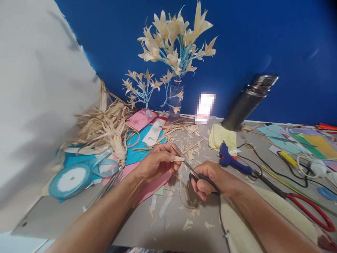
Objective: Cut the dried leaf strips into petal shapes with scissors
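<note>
Over the middle of the table my left hand (163, 158) pinches a small pale strip of dried husk (179, 159), its tip pointing right. My right hand (206, 177) is closed around the black handles of a pair of scissors (193, 170). The scissor blades reach up and left to the husk strip, one passing just behind or beside it; whether they touch it I cannot tell. Beneath both hands lie many husk clippings (188, 224) and pink paper (150, 186).
Left are a blue ribbon roll (56, 182) and a heap of dried husks (102, 123). Husk flowers (173, 35) stand in a glass bottle (176, 100) at the back. Right are a dark flask (244, 102), a blue glue gun (233, 160), cords and red-handled scissors (313, 207).
</note>
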Motion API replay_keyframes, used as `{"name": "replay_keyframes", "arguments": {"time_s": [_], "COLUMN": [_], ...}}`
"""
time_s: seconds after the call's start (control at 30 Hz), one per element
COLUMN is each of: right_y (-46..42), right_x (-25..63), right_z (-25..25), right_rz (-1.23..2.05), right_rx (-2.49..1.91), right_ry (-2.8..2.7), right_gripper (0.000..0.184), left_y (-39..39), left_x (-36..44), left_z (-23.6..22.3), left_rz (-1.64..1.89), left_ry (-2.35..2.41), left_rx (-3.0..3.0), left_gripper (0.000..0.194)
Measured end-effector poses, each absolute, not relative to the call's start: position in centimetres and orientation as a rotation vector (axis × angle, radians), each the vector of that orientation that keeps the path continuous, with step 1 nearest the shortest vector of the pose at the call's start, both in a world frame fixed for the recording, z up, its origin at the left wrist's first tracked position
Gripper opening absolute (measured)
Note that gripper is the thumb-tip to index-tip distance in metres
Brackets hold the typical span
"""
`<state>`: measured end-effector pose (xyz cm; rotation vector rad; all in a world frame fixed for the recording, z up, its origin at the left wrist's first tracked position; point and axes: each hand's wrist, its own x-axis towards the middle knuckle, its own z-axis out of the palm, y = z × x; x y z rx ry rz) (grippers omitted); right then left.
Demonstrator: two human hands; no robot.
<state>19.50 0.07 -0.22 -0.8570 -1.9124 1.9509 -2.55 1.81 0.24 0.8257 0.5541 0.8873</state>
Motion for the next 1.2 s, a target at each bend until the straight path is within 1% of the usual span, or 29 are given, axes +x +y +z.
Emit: {"name": "replay_keyframes", "arguments": {"time_s": [0.73, 1.0, 1.2], "right_y": [0.07, 0.04, 0.02], "right_x": [19.78, 19.77, 19.65], "right_z": [-0.12, 0.06, 0.62], "right_rz": [1.96, 1.967, 1.961], "right_rx": [-0.896, -0.857, -0.807], "right_ry": [-1.951, -1.958, -1.987], "right_gripper": [0.064, 0.062, 0.065], "left_y": [1.75, 1.89, 1.91], "left_x": [-3.0, -3.1, -3.1], "left_z": [0.7, 0.74, 0.71], "left_rz": [0.922, 0.883, 0.845], "left_ry": [0.662, 0.637, 0.621], "left_rx": [1.034, 0.975, 0.918], "left_gripper": [0.013, 0.011, 0.004]}}
